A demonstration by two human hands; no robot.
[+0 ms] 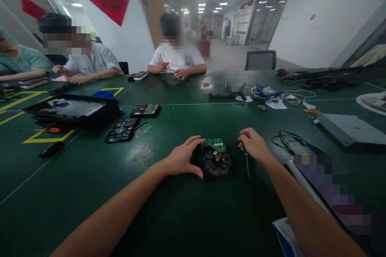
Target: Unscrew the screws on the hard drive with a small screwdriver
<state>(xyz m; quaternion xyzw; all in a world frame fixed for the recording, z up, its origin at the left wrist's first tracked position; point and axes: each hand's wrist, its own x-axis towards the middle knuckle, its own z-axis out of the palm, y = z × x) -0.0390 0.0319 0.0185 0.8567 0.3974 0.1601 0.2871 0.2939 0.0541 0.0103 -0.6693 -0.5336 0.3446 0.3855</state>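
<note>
A black hard drive (217, 162) with a green circuit board (214, 143) at its far end lies on the dark green table (187, 209) in front of me. My left hand (184, 157) curls round the drive's left side, thumb at the near corner and fingers at the far corner. My right hand (254, 144) is closed on the handle of a thin screwdriver (247, 163), whose shaft points toward me just right of the drive.
Two more hard drives (123, 129) (146, 110) and a loose green board (142, 129) lie at the left, beside a black tray (72, 109). Tools and cables (265, 93) sit further back, a grey case (351, 128) at the right. Several people sit along the far edge.
</note>
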